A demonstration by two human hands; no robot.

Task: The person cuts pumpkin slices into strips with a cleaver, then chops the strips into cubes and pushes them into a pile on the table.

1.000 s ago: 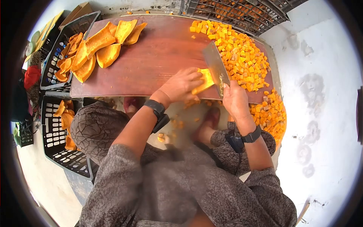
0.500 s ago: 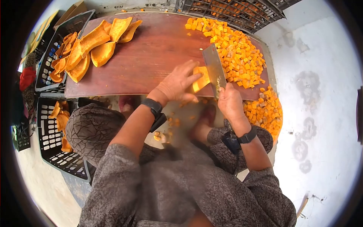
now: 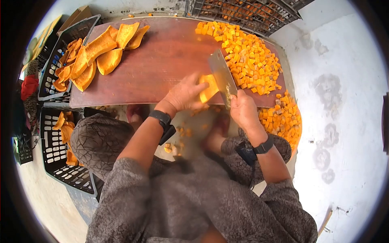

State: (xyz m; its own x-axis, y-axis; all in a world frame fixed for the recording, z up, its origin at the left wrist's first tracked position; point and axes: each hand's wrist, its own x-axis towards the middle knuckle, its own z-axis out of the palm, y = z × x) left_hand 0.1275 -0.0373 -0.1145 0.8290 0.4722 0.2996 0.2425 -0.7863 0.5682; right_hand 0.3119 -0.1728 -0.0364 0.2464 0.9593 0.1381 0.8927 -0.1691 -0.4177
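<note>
My right hand (image 3: 244,108) is wrapped round the handle end of a cleaver (image 3: 222,73), whose broad blade stands on edge over the reddish-brown table (image 3: 162,60). Against the blade's left side lies a thick orange pumpkin piece (image 3: 209,90). My left hand (image 3: 185,91) grips this piece near the table's front edge, its thumb low and its fingers over the top. Just beyond the blade spreads a heap of pumpkin cubes (image 3: 251,56).
Large pumpkin slices (image 3: 109,60) are piled at the table's left end. Black crates (image 3: 46,139) with more pumpkin stand at the left. Another crate (image 3: 247,16) is behind the table. More cubes (image 3: 279,121) fill a container by my right knee, beside the white wall (image 3: 336,81).
The cleaver and my right hand have shifted slightly left. My left hand and the pumpkin piece have also moved a little left. The view has tilted slightly.
</note>
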